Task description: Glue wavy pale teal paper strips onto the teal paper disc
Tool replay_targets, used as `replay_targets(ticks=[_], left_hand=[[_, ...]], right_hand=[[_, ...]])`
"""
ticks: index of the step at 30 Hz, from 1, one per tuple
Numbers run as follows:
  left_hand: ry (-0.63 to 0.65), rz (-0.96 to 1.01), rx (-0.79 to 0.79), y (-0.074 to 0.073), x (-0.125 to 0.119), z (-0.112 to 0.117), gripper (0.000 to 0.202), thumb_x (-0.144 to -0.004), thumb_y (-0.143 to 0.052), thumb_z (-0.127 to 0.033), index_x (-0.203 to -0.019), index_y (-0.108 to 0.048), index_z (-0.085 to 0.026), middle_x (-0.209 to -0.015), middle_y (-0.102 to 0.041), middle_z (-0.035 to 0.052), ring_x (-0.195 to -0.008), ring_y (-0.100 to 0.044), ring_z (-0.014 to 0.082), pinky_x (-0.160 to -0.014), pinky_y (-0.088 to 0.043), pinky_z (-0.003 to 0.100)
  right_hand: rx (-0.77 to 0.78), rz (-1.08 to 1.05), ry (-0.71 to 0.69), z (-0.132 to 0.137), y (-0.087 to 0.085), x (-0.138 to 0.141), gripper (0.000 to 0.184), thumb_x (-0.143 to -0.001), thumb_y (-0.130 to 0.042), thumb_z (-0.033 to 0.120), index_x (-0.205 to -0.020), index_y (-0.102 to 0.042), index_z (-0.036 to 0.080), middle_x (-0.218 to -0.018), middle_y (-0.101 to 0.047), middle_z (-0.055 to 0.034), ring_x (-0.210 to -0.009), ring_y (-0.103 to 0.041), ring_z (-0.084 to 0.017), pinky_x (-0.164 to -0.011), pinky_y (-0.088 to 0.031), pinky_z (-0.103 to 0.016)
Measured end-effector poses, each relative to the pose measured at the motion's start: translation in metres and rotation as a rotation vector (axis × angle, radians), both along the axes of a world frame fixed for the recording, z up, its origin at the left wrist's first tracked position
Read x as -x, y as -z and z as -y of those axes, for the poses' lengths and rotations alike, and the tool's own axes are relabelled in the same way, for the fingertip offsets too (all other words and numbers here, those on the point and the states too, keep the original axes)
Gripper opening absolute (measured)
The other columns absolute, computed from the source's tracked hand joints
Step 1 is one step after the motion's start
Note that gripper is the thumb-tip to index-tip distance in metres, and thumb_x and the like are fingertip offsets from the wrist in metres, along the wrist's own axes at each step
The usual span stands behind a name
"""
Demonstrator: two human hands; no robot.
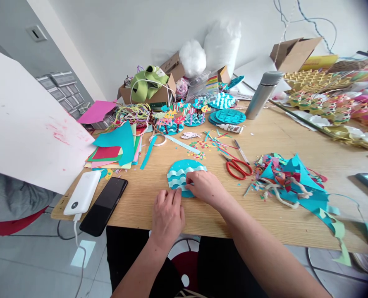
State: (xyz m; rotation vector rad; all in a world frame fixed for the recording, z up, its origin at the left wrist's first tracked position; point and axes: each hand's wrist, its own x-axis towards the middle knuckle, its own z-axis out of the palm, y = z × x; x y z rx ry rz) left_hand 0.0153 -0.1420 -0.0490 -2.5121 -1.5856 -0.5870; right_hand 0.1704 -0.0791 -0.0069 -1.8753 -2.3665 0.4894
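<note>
A round blue paper disc [184,165] lies on the wooden table in front of me, with pale blue-and-white wavy paper strips [177,179] in rows across it. My right hand [204,187] rests over the disc's right side. Its fingers are curled and closed at the strips, and whatever is between the fingertips is hidden. My left hand [168,213] is at the disc's lower edge. Its fingers lie forward and touch the rim, with the thumb apart.
Red-handled scissors [239,167] and a pen [241,151] lie right of the disc, near a heap of paper scraps [295,182]. On the left are a black phone [103,206], a white power bank [82,193] and coloured paper sheets [117,142]. A metal bottle [263,95] stands behind.
</note>
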Motion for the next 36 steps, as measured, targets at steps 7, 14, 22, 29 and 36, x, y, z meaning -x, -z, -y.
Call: replay_targets(ticks=[7,14,22,29,36], left_hand=[[-0.003,0.014,-0.019,0.0019,0.0006,-0.0003,0.042,-0.078,-0.046,-0.004,-0.117,-0.056,-0.013,-0.092,-0.064,0.0101,-0.089,-0.052,0.0273,-0.079,-0.047,0.044],[0.001,0.018,-0.006,0.0004,0.0008,-0.0001,0.043,-0.078,-0.045,-0.004,-0.118,-0.055,-0.014,-0.091,-0.063,0.0104,-0.088,-0.053,0.0270,-0.078,-0.047,0.043],[0.011,0.005,0.007,0.0005,0.0011,-0.0003,0.050,-0.077,-0.046,-0.003,-0.126,-0.052,-0.015,-0.098,-0.064,0.0099,-0.089,-0.052,0.0266,-0.080,-0.046,0.043],[0.011,-0.007,0.026,0.0008,0.0016,-0.0001,0.055,-0.078,-0.048,-0.003,-0.132,-0.049,-0.016,-0.100,-0.063,0.0089,-0.090,-0.051,0.0260,-0.082,-0.046,0.042],[0.020,-0.008,0.040,0.0001,0.0020,-0.0007,0.053,-0.079,-0.048,-0.003,-0.131,-0.051,-0.018,-0.106,-0.063,0.0086,-0.094,-0.052,0.0258,-0.084,-0.047,0.043]], right_hand=[[-0.005,0.007,0.001,0.0000,-0.0002,0.0001,0.011,-0.082,-0.059,0.026,-0.086,-0.069,0.024,-0.090,-0.072,-0.0046,-0.088,-0.065,-0.022,-0.066,-0.040,-0.026],[-0.017,0.021,-0.001,0.0005,-0.0003,0.0004,0.010,-0.083,-0.060,0.028,-0.085,-0.069,0.024,-0.089,-0.072,-0.0044,-0.087,-0.065,-0.022,-0.064,-0.039,-0.025],[-0.044,0.014,0.000,0.0002,0.0020,0.0001,0.010,-0.082,-0.060,0.029,-0.083,-0.068,0.024,-0.088,-0.072,-0.0045,-0.086,-0.065,-0.022,-0.062,-0.038,-0.025],[-0.043,0.018,-0.004,0.0007,0.0007,0.0009,0.011,-0.083,-0.058,0.028,-0.081,-0.068,0.024,-0.087,-0.072,-0.0043,-0.085,-0.065,-0.022,-0.061,-0.038,-0.026],[-0.040,0.026,-0.016,0.0010,0.0005,0.0018,0.012,-0.083,-0.057,0.028,-0.083,-0.068,0.023,-0.089,-0.072,-0.0047,-0.086,-0.065,-0.022,-0.062,-0.039,-0.025]])
